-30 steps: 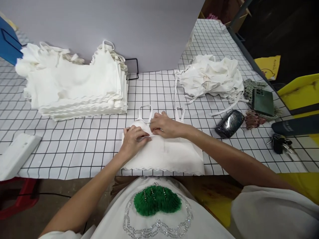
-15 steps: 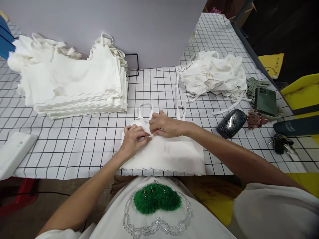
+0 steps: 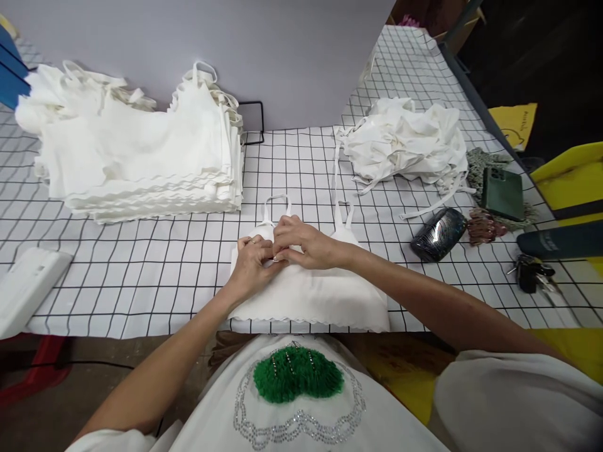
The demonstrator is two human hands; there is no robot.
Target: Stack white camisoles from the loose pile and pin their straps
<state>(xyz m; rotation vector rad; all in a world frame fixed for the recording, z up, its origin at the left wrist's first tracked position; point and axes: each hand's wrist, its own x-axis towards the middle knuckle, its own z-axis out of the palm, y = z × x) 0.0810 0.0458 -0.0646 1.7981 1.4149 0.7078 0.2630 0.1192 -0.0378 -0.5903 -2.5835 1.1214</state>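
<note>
A white strappy top (image 3: 325, 298) lies flat at the near edge of the grid-patterned table (image 3: 164, 276), its scalloped hem toward me and two strap loops pointing away. My left hand (image 3: 252, 267) and my right hand (image 3: 304, 242) meet over its upper left part, fingertips pinching the fabric at the neckline beside the left strap. A ring shows on my left hand.
A neat stack of folded white tops (image 3: 136, 163) sits far left. A loose heap of white tops (image 3: 405, 141) lies far right. A black case (image 3: 438, 233), green phone (image 3: 503, 191), keys (image 3: 530, 273) and a white box (image 3: 28, 289) are on the table. A grey board (image 3: 282, 56) stands behind.
My right hand slid slightly left and closer to my left hand, uncovering the top's right strap area. The fingertips now pinch together at the neckline.
</note>
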